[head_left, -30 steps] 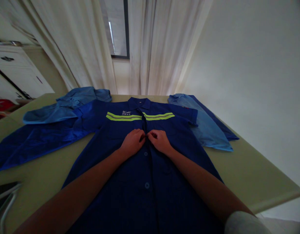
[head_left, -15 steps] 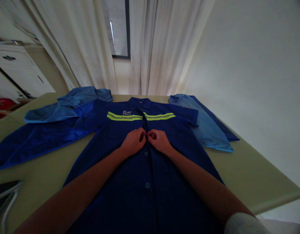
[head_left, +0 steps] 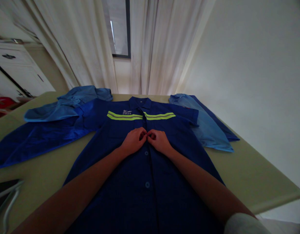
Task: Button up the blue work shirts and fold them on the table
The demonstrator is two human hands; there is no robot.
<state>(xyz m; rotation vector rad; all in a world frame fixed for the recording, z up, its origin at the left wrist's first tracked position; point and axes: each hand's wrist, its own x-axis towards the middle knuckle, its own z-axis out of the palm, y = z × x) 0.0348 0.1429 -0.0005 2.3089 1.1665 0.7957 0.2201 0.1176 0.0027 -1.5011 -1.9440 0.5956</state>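
Now our left hand [head_left: 133, 141] and right hand [head_left: 159, 141] pinch the navy shirt [head_left: 132, 175] at its opening, above two buttons [head_left: 146, 153].

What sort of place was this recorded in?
Probably a room in a home, though a small workroom is possible: curtains, a white cabinet and a table with a shirt laid out.

Route: pale green flat worktop [head_left: 249, 175], strip right of dark-blue collared cloth shirt [head_left: 125, 195]. Obstacles: light-blue thin cloth garment [head_left: 208, 133], far right; dark flat object [head_left: 4, 186], near left; left hand [head_left: 133, 141] and right hand [head_left: 159, 141] crowding shirt's centre front.
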